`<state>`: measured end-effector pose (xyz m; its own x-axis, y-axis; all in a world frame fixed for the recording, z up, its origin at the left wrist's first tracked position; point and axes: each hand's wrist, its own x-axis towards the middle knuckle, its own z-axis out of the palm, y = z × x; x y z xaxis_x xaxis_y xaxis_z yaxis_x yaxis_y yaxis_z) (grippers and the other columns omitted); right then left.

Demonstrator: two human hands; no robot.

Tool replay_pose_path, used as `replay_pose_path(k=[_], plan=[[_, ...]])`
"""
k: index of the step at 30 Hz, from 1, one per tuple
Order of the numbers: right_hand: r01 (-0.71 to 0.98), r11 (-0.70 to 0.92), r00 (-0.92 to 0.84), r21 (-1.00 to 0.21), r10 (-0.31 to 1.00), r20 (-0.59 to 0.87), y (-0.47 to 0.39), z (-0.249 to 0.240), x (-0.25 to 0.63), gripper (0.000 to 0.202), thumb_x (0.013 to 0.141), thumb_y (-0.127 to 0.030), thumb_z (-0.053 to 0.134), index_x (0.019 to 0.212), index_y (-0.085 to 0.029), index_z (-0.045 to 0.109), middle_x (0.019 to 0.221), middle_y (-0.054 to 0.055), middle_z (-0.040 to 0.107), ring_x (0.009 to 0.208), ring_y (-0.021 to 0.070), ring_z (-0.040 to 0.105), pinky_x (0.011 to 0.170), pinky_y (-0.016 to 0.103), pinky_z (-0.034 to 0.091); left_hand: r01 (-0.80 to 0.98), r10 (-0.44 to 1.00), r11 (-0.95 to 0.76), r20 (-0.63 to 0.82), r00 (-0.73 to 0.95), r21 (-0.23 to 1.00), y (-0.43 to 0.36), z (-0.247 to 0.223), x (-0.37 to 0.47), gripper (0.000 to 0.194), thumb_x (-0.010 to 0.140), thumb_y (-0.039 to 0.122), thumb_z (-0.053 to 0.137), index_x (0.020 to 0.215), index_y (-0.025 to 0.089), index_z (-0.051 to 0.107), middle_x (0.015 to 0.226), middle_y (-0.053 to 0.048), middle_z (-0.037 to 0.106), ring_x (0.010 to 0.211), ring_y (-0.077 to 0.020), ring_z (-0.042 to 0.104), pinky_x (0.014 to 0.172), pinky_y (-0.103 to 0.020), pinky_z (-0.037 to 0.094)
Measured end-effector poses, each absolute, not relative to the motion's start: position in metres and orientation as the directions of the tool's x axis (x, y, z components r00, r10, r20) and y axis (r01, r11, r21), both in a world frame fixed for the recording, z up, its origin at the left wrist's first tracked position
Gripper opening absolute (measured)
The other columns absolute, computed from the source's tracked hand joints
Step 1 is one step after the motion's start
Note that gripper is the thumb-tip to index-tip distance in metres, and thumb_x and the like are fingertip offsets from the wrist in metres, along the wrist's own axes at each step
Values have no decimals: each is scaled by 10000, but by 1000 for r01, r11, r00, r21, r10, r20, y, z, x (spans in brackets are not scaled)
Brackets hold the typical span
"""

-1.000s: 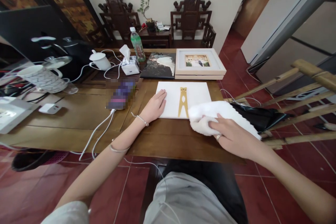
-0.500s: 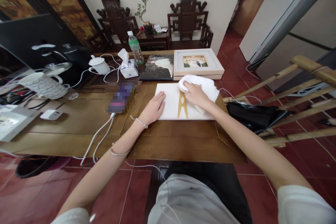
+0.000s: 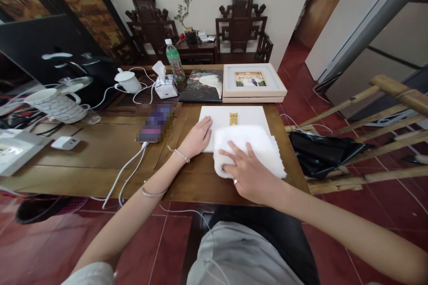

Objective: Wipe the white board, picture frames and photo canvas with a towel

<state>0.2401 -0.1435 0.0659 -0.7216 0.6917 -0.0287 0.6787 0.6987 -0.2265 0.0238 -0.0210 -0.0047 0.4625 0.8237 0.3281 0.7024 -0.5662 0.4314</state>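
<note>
A white flat panel [image 3: 217, 118] lies on the wooden table. On it is a gold-coloured piece [image 3: 233, 118], like the hinged leg of a picture-frame stand, its lower part hidden under a white cloth [image 3: 264, 142]. My left hand [image 3: 196, 137] rests flat at the panel's left edge, fingers extended. Over the cloth lies my right hand [image 3: 249, 169], with its fingers spread and pressing down; a ring shows on one finger. The cloth covers the panel's lower right part and hangs over its near edge onto the table.
Behind the panel lie a framed picture [image 3: 252, 81] and a dark photo panel [image 3: 202, 85]. Further left are a phone [image 3: 155, 124] with a white cable, a tissue box [image 3: 166, 86], a green bottle [image 3: 175, 61], a lidded cup [image 3: 127, 81] and a patterned mug [image 3: 55, 104].
My right hand has drawn the white cloth down toward me over the gold-coloured piece, and its fingers have spread from a bunched hold. My left hand has stayed at the panel's edge.
</note>
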Motion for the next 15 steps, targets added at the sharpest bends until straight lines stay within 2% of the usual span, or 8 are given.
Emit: replay_pose_path(k=[6,11,15], plan=[[685,676,-700,-271,714,11,-112,68,242,448,760,-35,427,1127,-157,654,1460,181,508,1463,368,263,1073,736,234,716,829,-558,317,460,420,-22,-4,24,464,976,265,334,1357,65,509,1487,-205,469,1438,-302,371,1184,-514,331],[728,648,-659,-224,752,34,-44,64,241,438,810,-61,406,1192,-120,611,1403,272,518,1423,374,338,1049,705,276,710,832,-554,319,454,434,-22,-5,24,463,979,268,343,1379,92,496,1501,-187,458,1439,-290,372,1183,-522,327],[757,624,-624,-193,778,67,-6,62,236,476,823,-56,379,1248,-117,585,1404,279,506,1386,374,388,1027,690,304,709,836,-548,319,447,443,-22,-5,24,476,983,288,343,1377,72,499,1503,-204,449,1439,-298,371,1189,-521,318]])
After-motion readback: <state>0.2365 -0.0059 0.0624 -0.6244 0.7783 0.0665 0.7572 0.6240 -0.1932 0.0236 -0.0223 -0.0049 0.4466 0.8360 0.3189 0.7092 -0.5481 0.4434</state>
